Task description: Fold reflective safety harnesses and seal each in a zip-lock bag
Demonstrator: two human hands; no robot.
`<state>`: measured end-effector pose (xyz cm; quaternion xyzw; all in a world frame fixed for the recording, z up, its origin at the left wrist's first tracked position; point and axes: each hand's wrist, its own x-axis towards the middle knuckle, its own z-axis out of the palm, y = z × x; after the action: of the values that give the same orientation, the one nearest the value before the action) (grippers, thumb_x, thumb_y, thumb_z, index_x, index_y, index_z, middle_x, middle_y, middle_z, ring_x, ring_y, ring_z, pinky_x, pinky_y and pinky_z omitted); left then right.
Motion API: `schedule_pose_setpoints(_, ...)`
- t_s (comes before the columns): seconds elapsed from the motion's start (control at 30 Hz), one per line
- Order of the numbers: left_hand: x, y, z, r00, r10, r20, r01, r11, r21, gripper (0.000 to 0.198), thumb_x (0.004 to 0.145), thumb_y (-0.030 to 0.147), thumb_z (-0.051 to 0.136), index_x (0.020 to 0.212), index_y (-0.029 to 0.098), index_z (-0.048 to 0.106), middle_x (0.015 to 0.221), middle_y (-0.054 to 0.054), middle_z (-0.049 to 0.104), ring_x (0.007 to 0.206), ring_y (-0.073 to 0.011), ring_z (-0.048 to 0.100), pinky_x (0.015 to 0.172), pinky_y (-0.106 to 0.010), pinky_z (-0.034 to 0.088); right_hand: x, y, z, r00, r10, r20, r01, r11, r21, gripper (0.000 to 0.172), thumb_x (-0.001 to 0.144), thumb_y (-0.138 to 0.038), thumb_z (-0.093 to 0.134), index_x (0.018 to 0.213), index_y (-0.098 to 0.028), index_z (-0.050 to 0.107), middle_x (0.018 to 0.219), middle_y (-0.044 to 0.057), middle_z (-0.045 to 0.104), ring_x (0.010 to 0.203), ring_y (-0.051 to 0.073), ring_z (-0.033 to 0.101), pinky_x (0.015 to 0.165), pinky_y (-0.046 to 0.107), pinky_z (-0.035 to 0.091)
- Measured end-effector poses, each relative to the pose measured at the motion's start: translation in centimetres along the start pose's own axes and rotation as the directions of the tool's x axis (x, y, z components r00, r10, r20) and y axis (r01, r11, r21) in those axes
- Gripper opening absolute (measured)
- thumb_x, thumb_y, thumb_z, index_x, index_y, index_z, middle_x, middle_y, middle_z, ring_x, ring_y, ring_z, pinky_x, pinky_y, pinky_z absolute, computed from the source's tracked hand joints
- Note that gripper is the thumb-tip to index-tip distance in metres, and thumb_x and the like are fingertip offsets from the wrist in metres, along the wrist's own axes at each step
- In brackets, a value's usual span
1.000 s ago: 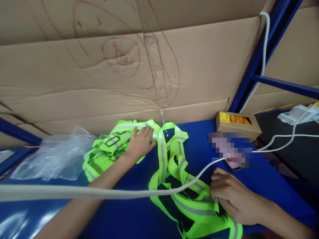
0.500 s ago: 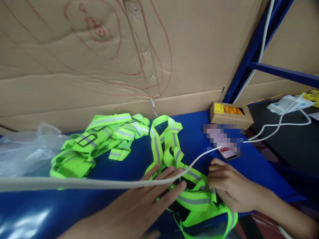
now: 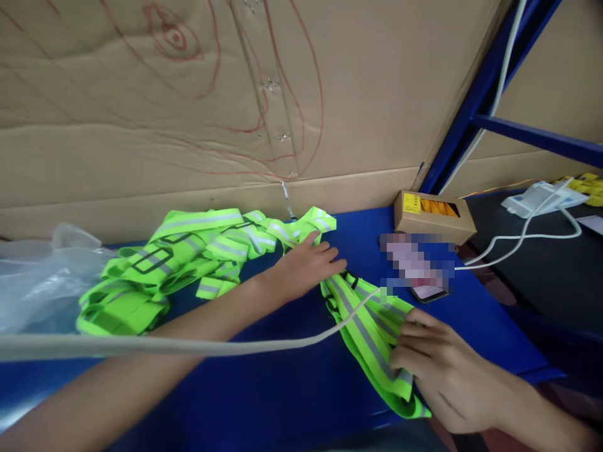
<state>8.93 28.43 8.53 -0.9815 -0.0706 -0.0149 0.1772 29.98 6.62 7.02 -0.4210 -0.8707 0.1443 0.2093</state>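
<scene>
Over the blue table [image 3: 264, 395], the right hand [image 3: 452, 370] is clamping its fingers on green straps [image 3: 360, 326]; the left hand [image 3: 306, 267] is covering part of them, its grip impossible to tell. Pixelation is partly obscuring a phone [image 3: 429, 294].

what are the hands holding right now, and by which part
The right hand grips the gathered green straps by their near end. The left hand is farther along them; whether it grips cannot be told.

place: workshop, likely | blue metal frame [image 3: 537, 136] | cardboard wall [image 3: 377, 94] (red-scribbled)
</scene>
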Motion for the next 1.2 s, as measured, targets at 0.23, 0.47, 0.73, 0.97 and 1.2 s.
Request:
schedule_pose_setpoints(0.23, 0.1, -3.2, 2.8, 0.991, -0.054, -0.121, 0.065, 0.994, 0.09, 0.029, 0.097, 0.007, 0.043, 0.111, 0.02, 0.065, 0.097, -0.01, 0.066, 0.096, -0.0255, 0.06, 0.09, -0.04, 0.04, 3.2, -1.0, 1.1, 0.965, 0.062, 0.253, -0.027, 0.99, -0.139, 0.014, 0.079, -0.012, 0.053, 0.09, -0.019, 0.057, 0.078, 0.005, 0.061, 0.075, 0.022, 0.052, 0.081, 0.037, 0.038)
schedule_pose_setpoints(0.47, -3.0, -4.2, 4.3, 0.982, -0.145, -0.125, 0.145, 0.989, -0.009, 0.031, 0.094, 0.007, 0.043, 0.104, 0.019, 0.07, 0.092, -0.01, 0.068, 0.093, -0.0243, 0.062, 0.095, -0.043, 0.041, 1.9, -2.8, 0.9, 0.901, 0.112, 0.419, -0.107, 0.994, -0.035, 0.031, 0.076, -0.009, 0.058, 0.103, -0.022, 0.059, 0.085, 0.005, 0.066, 0.079, 0.023, 0.062, 0.074, 0.032, 0.041)
schedule_pose_setpoints(0.73, -1.1, -5.2, 3.7, 0.957, -0.288, -0.025, 0.277, 0.94, -0.2, 0.03, 0.085, 0.018, 0.061, 0.114, 0.021, 0.067, 0.115, -0.013, 0.067, 0.116, -0.0317, 0.06, 0.106, -0.057, 0.038, 2.6, -2.0, 1.1, 0.921, 0.122, 0.371, -0.076, 0.988, -0.136, 0.021, 0.075, -0.011, 0.056, 0.094, -0.019, 0.059, 0.079, 0.006, 0.064, 0.074, 0.023, 0.057, 0.073, 0.035, 0.036)
schedule_pose_setpoints(0.97, -5.3, 0.3, -2.6, 0.967, -0.212, 0.138, 0.234, 0.957, -0.171, 0.107, 0.062, -0.005, 0.046, 0.161, 0.023, 0.015, 0.172, -0.014, 0.008, 0.159, -0.0319, 0.002, 0.124, -0.065, 0.007, 2.4, -0.3, 3.3, 0.97, 0.074, 0.231, -0.035, 0.985, -0.167, 0.006, 0.082, -0.02, 0.053, 0.086, -0.019, 0.058, 0.072, 0.005, 0.06, 0.068, 0.021, 0.05, 0.068, 0.036, 0.029)
schedule_pose_setpoints(1.2, -7.4, 8.4, -4.4, 0.995, 0.083, 0.047, -0.064, 0.944, -0.324, 0.107, 0.065, 0.003, 0.045, 0.163, 0.016, 0.007, 0.172, -0.007, 0.003, 0.159, -0.0226, -0.001, 0.129, -0.05, 0.02, 1.7, -0.7, 4.6, 0.993, -0.108, 0.045, 0.116, 0.953, -0.28, 0.011, 0.087, -0.02, 0.049, 0.08, -0.02, 0.057, 0.065, 0.003, 0.058, 0.066, 0.02, 0.047, 0.072, 0.038, 0.032)
